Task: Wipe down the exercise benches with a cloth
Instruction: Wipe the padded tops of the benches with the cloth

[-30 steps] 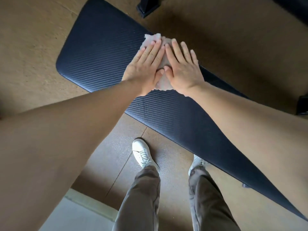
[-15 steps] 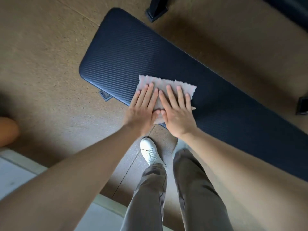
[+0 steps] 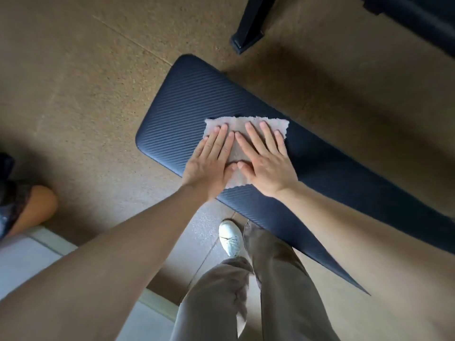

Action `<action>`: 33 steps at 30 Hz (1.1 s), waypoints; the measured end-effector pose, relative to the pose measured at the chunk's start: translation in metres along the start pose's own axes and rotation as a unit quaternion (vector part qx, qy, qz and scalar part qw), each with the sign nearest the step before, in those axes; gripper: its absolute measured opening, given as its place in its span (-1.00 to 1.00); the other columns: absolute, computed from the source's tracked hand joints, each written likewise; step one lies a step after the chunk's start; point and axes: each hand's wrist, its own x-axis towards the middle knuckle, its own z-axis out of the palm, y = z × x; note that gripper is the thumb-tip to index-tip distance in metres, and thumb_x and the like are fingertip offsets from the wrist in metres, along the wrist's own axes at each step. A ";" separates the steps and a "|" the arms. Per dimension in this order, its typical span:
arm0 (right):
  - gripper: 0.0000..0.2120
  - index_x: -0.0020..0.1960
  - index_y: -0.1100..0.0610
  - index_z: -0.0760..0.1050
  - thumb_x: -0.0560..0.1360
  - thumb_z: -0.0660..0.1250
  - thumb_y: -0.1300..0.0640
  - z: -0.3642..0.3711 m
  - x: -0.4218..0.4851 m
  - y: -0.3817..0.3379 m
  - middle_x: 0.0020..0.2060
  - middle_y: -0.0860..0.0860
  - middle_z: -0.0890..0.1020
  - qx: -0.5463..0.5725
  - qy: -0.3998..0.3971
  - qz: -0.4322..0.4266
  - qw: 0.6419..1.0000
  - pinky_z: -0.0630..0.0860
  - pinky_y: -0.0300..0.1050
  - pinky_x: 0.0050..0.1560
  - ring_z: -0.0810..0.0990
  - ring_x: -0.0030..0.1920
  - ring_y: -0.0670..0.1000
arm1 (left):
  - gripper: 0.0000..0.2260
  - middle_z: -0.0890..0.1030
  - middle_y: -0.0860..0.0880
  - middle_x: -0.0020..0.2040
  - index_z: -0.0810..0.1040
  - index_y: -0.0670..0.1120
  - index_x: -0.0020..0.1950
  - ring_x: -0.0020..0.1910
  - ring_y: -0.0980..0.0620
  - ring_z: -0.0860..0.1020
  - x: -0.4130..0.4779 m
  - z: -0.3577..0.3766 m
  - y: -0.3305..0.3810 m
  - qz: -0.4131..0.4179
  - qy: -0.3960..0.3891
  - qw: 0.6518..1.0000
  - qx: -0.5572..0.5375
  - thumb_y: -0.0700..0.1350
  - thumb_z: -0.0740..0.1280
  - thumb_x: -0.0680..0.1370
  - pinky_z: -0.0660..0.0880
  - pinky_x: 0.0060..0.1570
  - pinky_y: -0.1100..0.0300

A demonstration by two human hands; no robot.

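Note:
A dark blue padded bench (image 3: 182,112) with a ribbed surface runs from the upper middle down to the right. A pale cloth (image 3: 236,125) lies spread flat on it, a little in from its left end. My left hand (image 3: 211,159) and my right hand (image 3: 264,161) lie side by side on the cloth, fingers straight, pressing it against the pad. The thumbs almost touch. Much of the cloth is hidden under my palms.
Brown speckled floor surrounds the bench. A black equipment leg (image 3: 248,28) stands at the top, with more dark equipment (image 3: 418,18) at the top right. My legs and a white shoe (image 3: 230,238) are below. Another person's limb (image 3: 32,210) shows at the left edge.
Both hands with the cloth drew back from the pad's far side to its near edge, then slid up onto its middle. The cloth has spread out flatter, and the view has shifted.

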 end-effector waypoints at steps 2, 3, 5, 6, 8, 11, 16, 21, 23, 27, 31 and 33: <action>-0.36 0.68 -0.03 0.00 0.68 -0.05 -0.26 -0.013 0.038 0.017 0.67 0.06 0.03 -0.008 0.022 0.006 1.000 -0.01 0.26 0.61 -0.04 0.66 0.21 | -0.37 -0.29 -0.07 0.67 -0.32 -0.09 0.65 0.64 -0.02 -0.28 0.042 -0.020 -0.014 0.001 0.016 1.000 0.023 0.23 -0.20 0.72 -0.20 0.63 0.02; -0.36 0.68 -0.02 -0.01 0.69 -0.07 -0.26 -0.019 0.054 0.022 0.67 0.07 0.02 -0.004 0.030 0.011 0.999 0.00 0.27 0.61 -0.03 0.66 0.21 | -0.37 -0.28 -0.07 0.67 -0.32 -0.09 0.65 0.65 -0.02 -0.27 0.060 -0.030 -0.021 0.004 0.019 0.999 0.030 0.22 -0.19 0.72 -0.18 0.63 0.02; -0.36 0.68 0.00 -0.04 0.69 -0.10 -0.24 -0.028 0.078 0.025 0.67 0.09 0.01 0.009 0.032 0.026 0.999 0.02 0.29 0.60 0.00 0.65 0.23 | -0.37 -0.25 -0.09 0.68 -0.30 -0.10 0.65 0.65 -0.03 -0.25 0.086 -0.045 -0.032 0.008 0.027 0.998 0.056 0.21 -0.18 0.71 -0.13 0.64 0.00; -0.36 0.68 0.02 -0.05 0.69 -0.10 -0.23 -0.029 0.085 0.024 0.67 0.10 0.01 0.015 0.030 0.031 0.999 0.02 0.29 0.60 0.01 0.65 0.24 | -0.37 -0.23 -0.10 0.68 -0.29 -0.11 0.65 0.66 -0.04 -0.23 0.092 -0.049 -0.037 0.010 0.030 0.997 0.066 0.21 -0.19 0.71 -0.12 0.64 -0.01; -0.37 0.68 0.05 -0.05 0.69 -0.09 -0.19 -0.029 0.091 0.021 0.67 0.12 0.01 0.019 0.035 0.040 0.998 0.02 0.30 0.60 0.02 0.64 0.25 | -0.37 -0.21 -0.12 0.68 -0.28 -0.12 0.65 0.66 -0.05 -0.22 0.095 -0.050 -0.041 0.016 0.032 0.997 0.071 0.21 -0.19 0.72 -0.11 0.64 -0.01; -0.38 0.68 0.07 -0.06 0.70 -0.08 -0.15 -0.024 0.085 0.014 0.67 0.15 0.00 0.015 0.046 0.051 0.998 0.01 0.31 0.60 0.00 0.64 0.27 | -0.37 -0.22 -0.13 0.68 -0.27 -0.13 0.65 0.66 -0.06 -0.22 0.086 -0.046 -0.039 0.017 0.041 0.998 0.053 0.20 -0.20 0.72 -0.13 0.64 -0.01; -0.37 0.68 0.08 -0.07 0.70 -0.03 -0.14 -0.007 0.054 -0.022 0.67 0.16 -0.02 -0.006 0.048 0.037 0.998 -0.04 0.33 0.60 -0.06 0.64 0.31 | -0.36 -0.22 -0.15 0.68 -0.25 -0.17 0.65 0.66 -0.09 -0.22 0.039 -0.020 -0.040 0.006 0.027 0.999 0.019 0.20 -0.20 0.72 -0.15 0.64 -0.03; -0.39 0.69 0.08 -0.07 0.71 -0.03 -0.10 0.022 0.012 -0.083 0.67 0.14 -0.05 0.032 0.026 0.024 0.999 -0.06 0.34 0.59 -0.12 0.64 0.30 | -0.32 -0.27 -0.16 0.65 -0.29 -0.19 0.64 0.64 -0.09 -0.26 -0.032 0.019 -0.051 -0.025 -0.010 0.999 0.030 0.23 -0.19 0.70 -0.19 0.63 -0.02; -0.39 0.69 0.08 -0.08 0.71 -0.04 -0.10 0.028 0.004 -0.105 0.67 0.13 -0.05 0.036 0.007 0.023 0.999 -0.05 0.35 0.59 -0.12 0.64 0.30 | -0.30 -0.24 -0.16 0.65 -0.27 -0.20 0.64 0.64 -0.09 -0.23 -0.050 0.027 -0.059 -0.033 -0.014 0.999 0.027 0.24 -0.11 0.71 -0.17 0.64 -0.01; -0.39 0.69 0.06 -0.06 0.70 -0.01 -0.10 0.025 0.003 -0.111 0.67 0.09 -0.05 0.029 -0.019 0.004 0.999 -0.04 0.32 0.60 -0.11 0.65 0.27 | -0.33 -0.34 -0.14 0.63 -0.33 -0.16 0.63 0.63 -0.07 -0.30 -0.057 0.019 -0.077 -0.016 -0.052 0.998 0.016 0.18 -0.12 0.71 -0.20 0.62 0.03; -0.39 0.68 0.05 -0.01 0.69 0.02 -0.09 0.007 0.032 -0.093 0.67 0.11 0.00 0.011 -0.006 -0.007 1.000 -0.01 0.28 0.61 -0.05 0.65 0.24 | -0.38 -0.40 -0.12 0.61 -0.41 -0.15 0.60 0.62 -0.07 -0.34 -0.026 -0.003 -0.093 0.002 -0.065 0.998 0.001 0.12 -0.17 0.70 -0.22 0.63 0.01; -0.39 0.68 0.07 -0.03 0.69 -0.01 -0.10 -0.007 0.062 -0.082 0.66 0.16 0.00 -0.003 0.003 0.012 1.000 -0.02 0.27 0.61 -0.06 0.65 0.25 | -0.38 -0.35 -0.14 0.64 -0.36 -0.16 0.62 0.64 -0.08 -0.29 0.002 -0.017 -0.102 0.004 -0.045 0.999 0.008 0.11 -0.14 0.71 -0.19 0.63 0.00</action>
